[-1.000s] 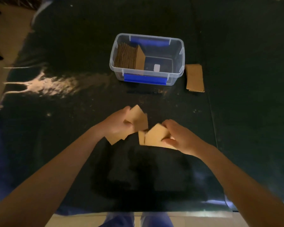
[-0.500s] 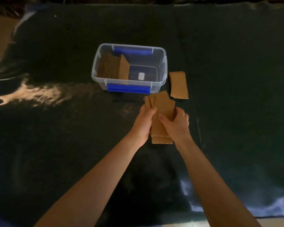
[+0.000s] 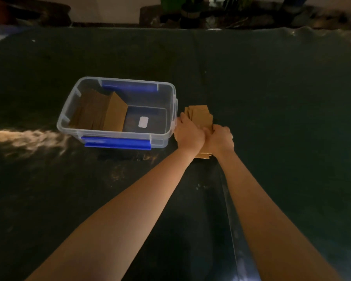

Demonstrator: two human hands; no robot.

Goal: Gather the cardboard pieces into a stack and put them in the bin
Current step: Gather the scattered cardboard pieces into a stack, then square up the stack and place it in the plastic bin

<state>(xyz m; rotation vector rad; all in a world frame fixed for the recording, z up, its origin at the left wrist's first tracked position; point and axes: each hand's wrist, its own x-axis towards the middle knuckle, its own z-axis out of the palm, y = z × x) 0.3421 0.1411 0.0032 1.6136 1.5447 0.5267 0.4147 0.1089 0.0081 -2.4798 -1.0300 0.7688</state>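
A stack of brown cardboard pieces (image 3: 201, 116) lies on the dark table just right of the clear plastic bin (image 3: 69, 116) with blue handles. My left hand (image 3: 187, 134) grips the stack's left side and my right hand (image 3: 220, 139) grips its right side; the near end of the stack shows below my wrists. I cannot tell the carried pieces apart from the pile that lay here. Inside the bin, more cardboard pieces (image 3: 97, 112) lean on edge against its left wall.
The dark table cover (image 3: 272, 118) has a seam running toward me on the right. A glare patch (image 3: 26, 138) lies left of the bin. Plants and clutter (image 3: 190, 11) stand beyond the far edge.
Both hands brought their separate pieces together into one stack, then carried it away from me and to the right, onto the spot beside the bin where a small pile lay.
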